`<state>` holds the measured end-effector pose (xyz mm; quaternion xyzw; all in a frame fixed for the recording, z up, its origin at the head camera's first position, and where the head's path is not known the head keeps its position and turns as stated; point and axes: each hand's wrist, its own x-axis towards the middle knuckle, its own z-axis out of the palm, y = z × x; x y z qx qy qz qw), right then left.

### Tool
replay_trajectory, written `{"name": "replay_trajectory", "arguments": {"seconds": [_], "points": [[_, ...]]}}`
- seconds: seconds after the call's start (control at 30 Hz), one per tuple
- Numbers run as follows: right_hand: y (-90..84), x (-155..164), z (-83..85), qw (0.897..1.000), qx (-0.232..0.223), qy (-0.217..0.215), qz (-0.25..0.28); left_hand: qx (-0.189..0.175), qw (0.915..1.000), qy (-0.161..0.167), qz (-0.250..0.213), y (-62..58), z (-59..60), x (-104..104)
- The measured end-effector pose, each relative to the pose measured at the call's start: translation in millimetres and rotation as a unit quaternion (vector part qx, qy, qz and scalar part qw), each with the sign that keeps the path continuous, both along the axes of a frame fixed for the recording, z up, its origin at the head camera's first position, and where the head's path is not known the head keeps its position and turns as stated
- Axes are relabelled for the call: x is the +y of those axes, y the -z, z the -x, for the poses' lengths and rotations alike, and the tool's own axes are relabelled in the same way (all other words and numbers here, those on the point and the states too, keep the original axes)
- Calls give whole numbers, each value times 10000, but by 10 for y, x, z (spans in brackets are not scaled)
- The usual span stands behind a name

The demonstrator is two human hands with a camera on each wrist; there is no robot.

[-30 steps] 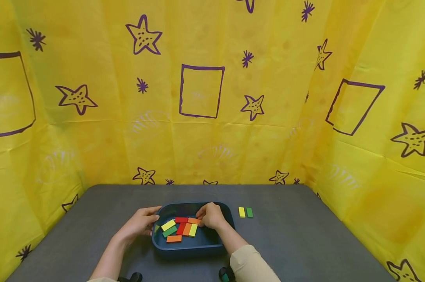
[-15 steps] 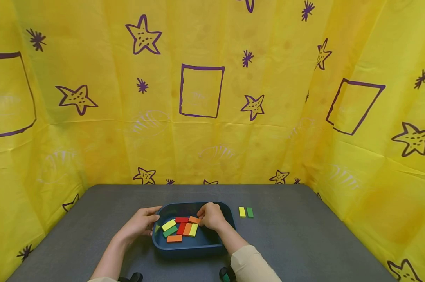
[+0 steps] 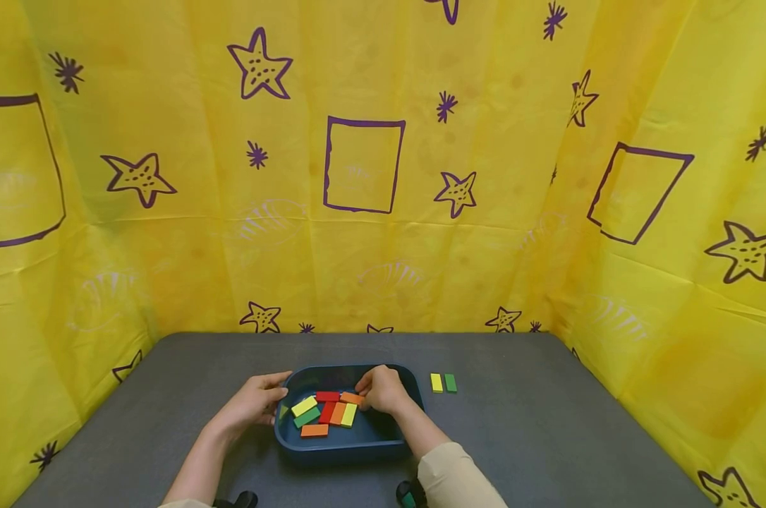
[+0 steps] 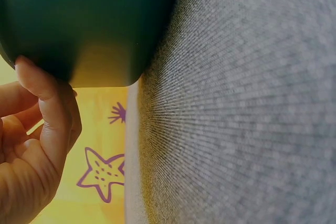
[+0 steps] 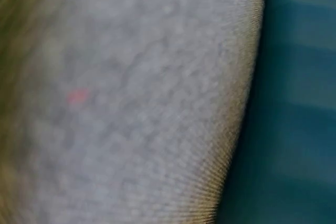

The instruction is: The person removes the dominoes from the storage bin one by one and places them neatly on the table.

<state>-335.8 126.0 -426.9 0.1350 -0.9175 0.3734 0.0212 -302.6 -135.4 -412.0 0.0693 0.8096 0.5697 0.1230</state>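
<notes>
Pinching the far orange block (image 3: 350, 398), in the tray (image 3: 341, 454) before the far edge of the tabletop (image 3: 516, 437), my right hand (image 3: 384, 390) might slip and knock the neighbouring red block (image 3: 327, 396); my left hand (image 3: 251, 402) grips the tray's end.

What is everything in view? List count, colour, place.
Tray: one, dark blue, on the table
Red blocks: two, red, in tray
Orange blocks: three, orange, in tray
Yellow blocks: three, yellow, two in tray, one right of it
Green blocks: two, green, one in tray, one right of it
Green patch: one, green, tray's left wall, perhaps a reflection
Table: one, dark grey, under the tray
Curtain: one, yellow with purple drawings, around the table
Black objects: two, black, bottom edge, unclear
Blurred spot: one, pink, right wrist view
Sleeves: two, beige, bottom edge
Left hand: one, at tray's left end
Right hand: one, in tray, by an orange block
</notes>
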Motion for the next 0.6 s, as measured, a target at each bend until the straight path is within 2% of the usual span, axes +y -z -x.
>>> {"name": "replay_trajectory", "arguments": {"seconds": [0.33,0.6], "points": [[-33,35,13,9989,-165,61,442,-5,9999,98,-66,8,0,-18],[-96,32,-7,9983,-124,67,565,-49,9996,218,-159,25,8,-47]]}}
